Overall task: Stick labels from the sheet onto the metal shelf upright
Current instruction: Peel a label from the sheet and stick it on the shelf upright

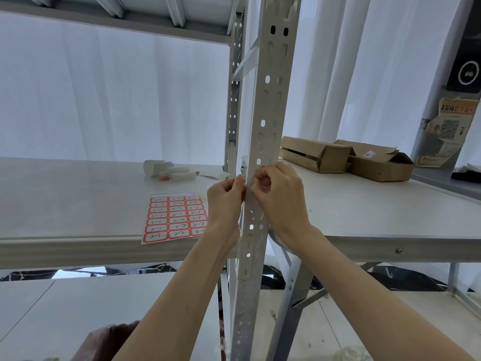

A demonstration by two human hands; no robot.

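Hands pinched at the shelf upright (263, 142)

A red-edged label (262, 167) is pressed on by the curled right hand (279, 190); the left hand (226, 195) is closed on its other end.

The perforated metal upright (263, 131) splits the reach, with the left hand (226, 198) and right hand (282, 194) pressed close on either side. Left of the upright, the label sheet (174, 217) and some tubes (171, 173) sit on the shelf board (78, 204), bare elsewhere. Right of it, two cardboard boxes (346, 158) block the back; the front lies open.
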